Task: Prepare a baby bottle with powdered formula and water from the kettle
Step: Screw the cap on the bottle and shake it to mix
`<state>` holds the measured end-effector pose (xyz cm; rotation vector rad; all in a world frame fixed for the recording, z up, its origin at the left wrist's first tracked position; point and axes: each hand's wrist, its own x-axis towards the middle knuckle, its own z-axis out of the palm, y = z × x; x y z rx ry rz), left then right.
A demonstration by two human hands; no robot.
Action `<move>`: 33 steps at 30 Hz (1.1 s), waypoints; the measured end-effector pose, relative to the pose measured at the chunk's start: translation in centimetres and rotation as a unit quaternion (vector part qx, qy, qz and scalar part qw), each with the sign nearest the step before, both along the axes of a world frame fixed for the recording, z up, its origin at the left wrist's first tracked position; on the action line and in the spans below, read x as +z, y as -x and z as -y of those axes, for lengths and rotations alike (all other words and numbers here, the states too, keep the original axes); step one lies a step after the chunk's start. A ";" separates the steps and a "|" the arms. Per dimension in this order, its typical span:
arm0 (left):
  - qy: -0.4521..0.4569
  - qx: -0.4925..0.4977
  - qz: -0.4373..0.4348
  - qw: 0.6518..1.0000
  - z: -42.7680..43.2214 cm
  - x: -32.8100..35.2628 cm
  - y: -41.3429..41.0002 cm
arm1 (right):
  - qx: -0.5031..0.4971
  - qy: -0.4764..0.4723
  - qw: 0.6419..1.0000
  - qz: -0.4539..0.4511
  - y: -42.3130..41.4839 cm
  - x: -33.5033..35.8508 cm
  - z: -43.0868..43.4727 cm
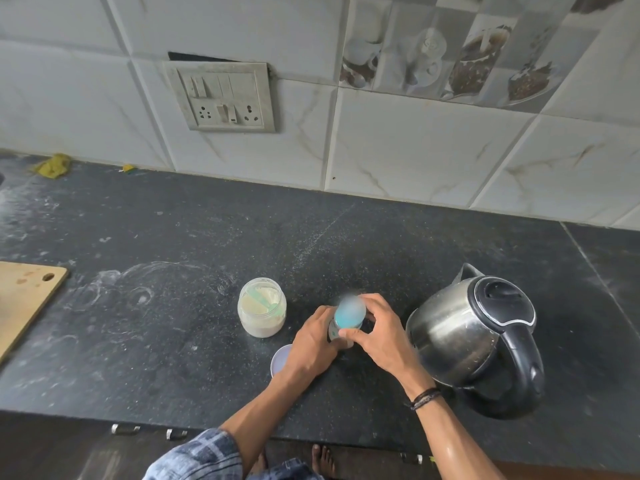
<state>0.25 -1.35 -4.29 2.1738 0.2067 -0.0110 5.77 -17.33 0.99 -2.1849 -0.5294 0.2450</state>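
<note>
A baby bottle (335, 331) with a light blue cap (349, 312) stands on the dark counter near its front edge. My left hand (313, 341) grips the bottle's body from the left. My right hand (375, 327) curls its fingers round the blue cap from the right. An open plastic jar of pale formula powder (262, 308), with a green scoop lying inside, stands just left of the bottle. A steel electric kettle (474, 336) with a black lid and handle stands to the right, lid shut.
A white jar lid (280, 358) lies partly under my left wrist. A wooden cutting board (24, 299) sits at the left edge. The tiled wall with a switch plate (221, 97) rises behind. A yellow cloth (52, 165) lies at the back left.
</note>
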 end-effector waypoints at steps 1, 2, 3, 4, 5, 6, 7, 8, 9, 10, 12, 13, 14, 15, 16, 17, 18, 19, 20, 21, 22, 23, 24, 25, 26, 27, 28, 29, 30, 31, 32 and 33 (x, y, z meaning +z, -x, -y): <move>-0.003 0.001 0.005 1.000 0.0 0.0 0.0 | -0.010 0.001 1.000 0.010 0.2 -0.1 -0.1; -0.005 0.002 0.010 1.000 0.1 -0.1 0.1 | -0.019 -0.002 1.000 0.020 0.5 -0.3 -0.2; -0.007 0.001 0.014 1.000 0.1 -0.1 0.1 | -0.026 -0.007 0.999 0.028 0.7 -0.4 -0.3; -0.008 0.000 0.016 1.000 0.1 -0.1 0.1 | -0.030 -0.013 0.999 0.032 0.8 -0.6 -0.4; -0.009 0.000 0.017 1.000 0.1 -0.1 0.1 | -0.031 -0.017 0.999 0.032 0.8 -0.6 -0.3; -0.011 -0.001 0.017 1.000 0.1 -0.1 0.1 | -0.029 -0.017 0.999 0.025 0.7 -0.6 -0.3; -0.012 -0.002 0.017 1.000 0.0 -0.1 0.0 | -0.021 -0.013 1.000 0.015 0.4 -0.4 -0.2; -0.014 -0.004 0.016 1.000 -0.1 0.0 0.0 | -0.005 -0.006 1.000 0.003 0.1 -0.2 0.0; -0.016 -0.006 0.015 1.000 -0.1 0.0 0.0 | 0.017 0.004 1.000 -0.011 -0.3 0.1 0.1; -0.017 -0.008 0.015 1.000 -0.2 0.0 -0.1 | 0.039 0.014 0.999 -0.024 -0.6 0.3 0.2; -0.012 -0.008 0.010 1.000 -0.2 0.0 -0.1 | 0.055 0.014 0.998 -0.037 -0.9 0.5 0.4; -0.011 -0.007 0.009 1.000 -0.2 0.0 -0.1 | 0.049 0.008 0.998 -0.036 -1.0 0.5 0.4; -0.010 -0.006 0.009 1.000 -0.2 0.0 -0.1 | 0.038 0.002 0.999 -0.032 -0.9 0.4 0.3; -0.011 -0.005 0.009 1.000 -0.2 0.0 -0.1 | 0.025 -0.002 0.999 -0.026 -0.7 0.3 0.2; -0.012 -0.003 0.013 1.000 -0.1 0.0 0.0 | 0.010 -0.004 1.000 -0.017 -0.4 0.1 0.0; -0.015 -0.003 0.019 1.000 -0.1 0.0 0.0 | -0.006 -0.006 1.000 -0.006 0.0 -0.1 -0.2; -0.018 -0.002 0.026 0.999 -0.1 0.0 0.0 | -0.021 -0.012 1.000 0.007 0.3 -0.3 -0.4; -0.021 -0.003 0.033 0.999 0.0 0.1 0.1 | -0.035 -0.021 0.999 0.018 0.7 -0.5 -0.6; -0.023 -0.004 0.038 0.999 0.0 0.1 0.1 | -0.048 -0.031 0.998 0.027 1.0 -0.7 -0.8; -0.025 -0.005 0.042 0.999 0.0 0.1 0.2 | -0.060 -0.038 0.997 0.033 1.4 -0.8 -1.0; -0.028 -0.007 0.043 0.999 0.0 0.1 0.2 | -0.072 -0.043 0.996 0.038 1.7 -1.0 -1.2; -0.031 -0.008 0.044 0.999 0.0 0.1 0.2 | -0.081 -0.046 0.995 0.040 1.9 -1.1 -1.4; -0.034 -0.010 0.043 0.998 -0.1 0.2 0.2 | -0.085 -0.048 0.995 0.037 1.9 -1.2 -1.5; -0.034 -0.011 0.042 0.998 -0.1 0.2 0.2 | -0.079 -0.046 0.995 0.028 1.7 -1.2 -1.4; -0.033 -0.012 0.040 0.999 -0.2 0.2 0.1 | -0.060 -0.042 0.997 0.012 1.3 -1.0 -1.2; -0.032 -0.014 0.036 0.999 -0.2 0.3 0.0 | -0.031 -0.040 0.999 -0.010 0.7 -0.8 -0.9; -0.031 -0.015 0.030 0.999 -0.3 0.4 0.0 | 0.000 -0.042 0.998 -0.039 0.1 -0.6 -0.6; -0.030 -0.015 0.025 0.999 -0.3 0.4 -0.1 | 0.025 -0.046 0.997 -0.064 -0.3 -0.4 -0.2; -0.029 -0.014 0.022 0.999 -0.3 0.4 -0.1 | 0.038 -0.045 0.995 -0.077 -0.6 -0.3 0.0; -0.029 -0.012 0.020 0.999 -0.3 0.3 -0.1 | 0.037 -0.041 0.996 -0.073 -0.7 -0.2 0.1; -0.030 -0.011 0.019 0.999 -0.3 0.3 0.0 | 0.027 -0.038 0.997 -0.061 -0.5 -0.3 0.0; -0.031 -0.009 0.021 0.999 -0.3 0.3 0.0 | 0.012 -0.037 0.998 -0.043 -0.3 -0.4 -0.1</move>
